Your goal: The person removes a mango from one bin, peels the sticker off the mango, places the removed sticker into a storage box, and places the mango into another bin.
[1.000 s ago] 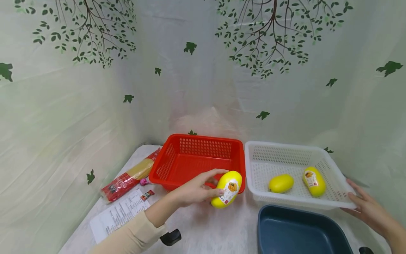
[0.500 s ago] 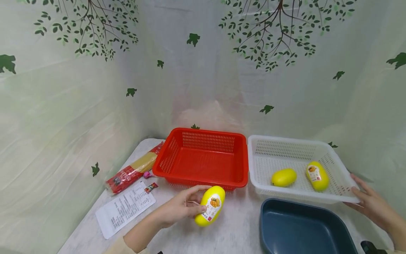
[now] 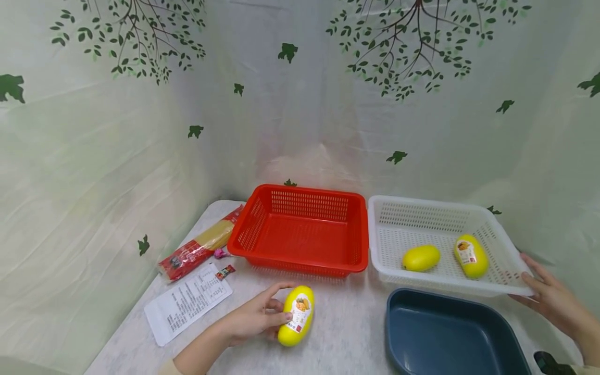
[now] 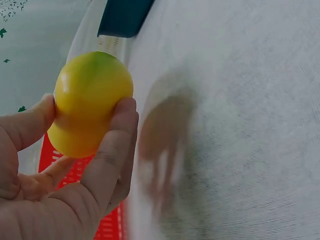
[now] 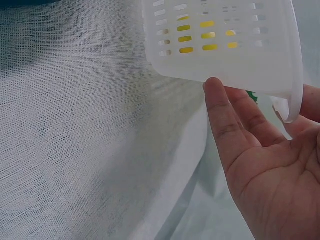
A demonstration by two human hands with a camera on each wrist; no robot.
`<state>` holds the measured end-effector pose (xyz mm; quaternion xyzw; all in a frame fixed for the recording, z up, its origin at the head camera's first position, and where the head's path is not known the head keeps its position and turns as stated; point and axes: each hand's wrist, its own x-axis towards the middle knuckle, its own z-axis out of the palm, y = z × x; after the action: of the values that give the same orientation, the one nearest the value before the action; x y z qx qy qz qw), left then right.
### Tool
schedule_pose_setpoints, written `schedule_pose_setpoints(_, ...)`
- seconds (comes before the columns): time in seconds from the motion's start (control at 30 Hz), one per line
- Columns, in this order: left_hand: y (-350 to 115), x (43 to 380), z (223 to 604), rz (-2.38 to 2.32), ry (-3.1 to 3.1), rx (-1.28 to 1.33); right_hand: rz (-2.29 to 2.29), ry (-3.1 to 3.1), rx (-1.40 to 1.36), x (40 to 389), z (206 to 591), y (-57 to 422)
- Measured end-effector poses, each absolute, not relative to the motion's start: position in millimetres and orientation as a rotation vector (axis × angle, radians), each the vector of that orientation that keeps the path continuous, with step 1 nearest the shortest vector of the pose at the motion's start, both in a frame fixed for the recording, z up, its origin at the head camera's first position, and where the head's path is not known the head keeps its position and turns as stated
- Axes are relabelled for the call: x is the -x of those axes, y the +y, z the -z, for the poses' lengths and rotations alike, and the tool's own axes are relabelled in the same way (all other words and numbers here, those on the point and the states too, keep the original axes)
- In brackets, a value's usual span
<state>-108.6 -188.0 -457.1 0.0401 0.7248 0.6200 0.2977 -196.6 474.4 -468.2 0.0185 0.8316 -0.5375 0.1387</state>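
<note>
My left hand is spread to about the fruit's width, thumb and fingers pinching the yellow mango by its sides. Fruit's clear of the table, on the near side of the red basket. Long axis: far end toward that basket, angled slightly right, label up. My right hand grips the white basket, right of the red one, thumb over its rim.

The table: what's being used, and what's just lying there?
In use, it seems:
yellow fruit in the left hand
white basket held by the right hand
two yellow fruits inside it

Likely just lying there:
red basket
blue tub
long packet
paper
small red packet
pink thing
</note>
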Motion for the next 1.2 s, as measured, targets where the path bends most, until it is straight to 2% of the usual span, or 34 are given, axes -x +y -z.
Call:
schedule_pose_setpoints(0.6,-188,110,478,-1.629,1.946,-0.124,1.676,2.29,-0.031,196,464,474)
schedule_pose_setpoints(1.2,-196,111,486,-1.661,1.902,-0.095,1.397,2.518,-0.041,196,459,467)
